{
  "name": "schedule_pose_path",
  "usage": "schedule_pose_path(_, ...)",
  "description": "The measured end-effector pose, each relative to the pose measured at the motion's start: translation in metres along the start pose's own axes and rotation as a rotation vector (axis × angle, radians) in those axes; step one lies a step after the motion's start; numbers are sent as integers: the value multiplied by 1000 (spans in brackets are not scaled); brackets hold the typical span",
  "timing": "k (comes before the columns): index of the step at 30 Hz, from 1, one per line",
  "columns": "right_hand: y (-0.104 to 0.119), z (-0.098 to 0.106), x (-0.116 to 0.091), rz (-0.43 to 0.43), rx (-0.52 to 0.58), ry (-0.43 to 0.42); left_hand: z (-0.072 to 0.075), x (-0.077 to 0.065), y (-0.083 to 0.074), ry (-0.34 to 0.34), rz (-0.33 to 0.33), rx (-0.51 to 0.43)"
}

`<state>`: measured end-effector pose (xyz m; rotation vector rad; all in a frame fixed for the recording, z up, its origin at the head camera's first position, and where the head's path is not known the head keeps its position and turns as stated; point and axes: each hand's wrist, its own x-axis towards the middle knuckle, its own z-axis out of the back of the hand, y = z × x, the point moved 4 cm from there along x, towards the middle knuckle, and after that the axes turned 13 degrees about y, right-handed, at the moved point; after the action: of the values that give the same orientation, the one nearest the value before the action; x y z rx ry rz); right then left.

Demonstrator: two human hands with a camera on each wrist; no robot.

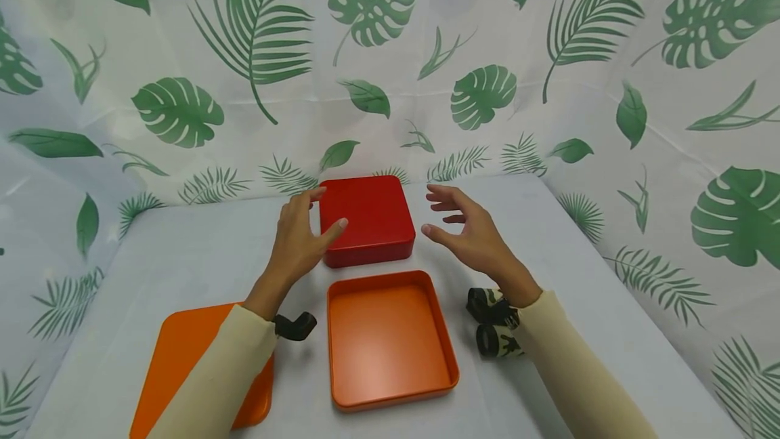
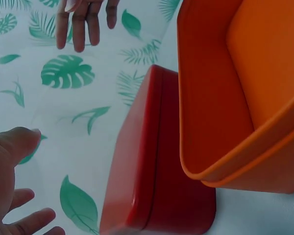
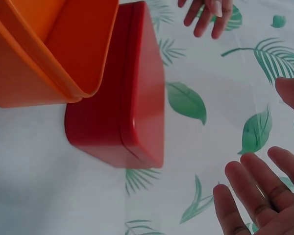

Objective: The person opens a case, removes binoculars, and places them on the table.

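Both hands hover in the air with fingers spread and nothing in them. In the head view my left hand (image 1: 296, 239) is at the left side of a closed red square box (image 1: 365, 215), its fingertips overlapping the box's edge there. Off the box's right side is my right hand (image 1: 474, 232), thumb and fingers apart. A lid seam runs round the red box (image 2: 159, 147) in the left wrist view. Nearer to me lies an uncovered orange square box (image 1: 393, 337) with a bare inside, between the two forearms.
An orange lid (image 1: 183, 337) lies flat at the left, partly under my left sleeve in view. Camouflage-patterned binoculars (image 1: 487, 341) rest right of the orange box, partly hidden by my right wrist. Leaf-printed cloth (image 1: 414, 93) hangs behind the white table (image 1: 201, 256).
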<state>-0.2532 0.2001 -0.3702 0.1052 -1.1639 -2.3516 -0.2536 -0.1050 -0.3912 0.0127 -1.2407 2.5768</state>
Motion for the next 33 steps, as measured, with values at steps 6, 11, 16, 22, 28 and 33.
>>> schedule_pose_path(6, -9, -2, 12, -21, 25, 2, 3, 6, 9, 15, 7, -24)
schedule_pose_path(11, -12, -5, 22, -59, 41, 24, 6, 10, 15, 27, 11, -55)
schedule_pose_path(16, -15, -7, 31, -73, 41, 29, 6, 13, 20, 27, 30, -55)
schedule_pose_path(22, -17, -10, 39, -89, 54, 35, 6, 16, 26, 24, 52, -43)
schedule_pose_path(28, -23, -13, 49, -133, 45, 35, 6, 20, 31, 41, 57, -72)
schedule_pose_path(33, -30, -16, 58, -185, 18, 34, 5, 23, 38, 57, 63, -94)
